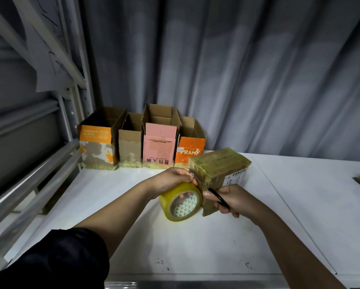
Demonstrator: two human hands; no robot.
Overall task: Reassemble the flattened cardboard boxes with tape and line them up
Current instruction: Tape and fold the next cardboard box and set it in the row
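Gripping scissors (216, 196), right hand (233, 200) nears table (300, 205) edge-side open room.

Left hand (173, 180) holding tape roll (180, 203). Right hand (230, 200) gripping scissors (209, 190) against taped box (218, 170). Four open boxes (142, 138) lined behind on counter (195, 247).
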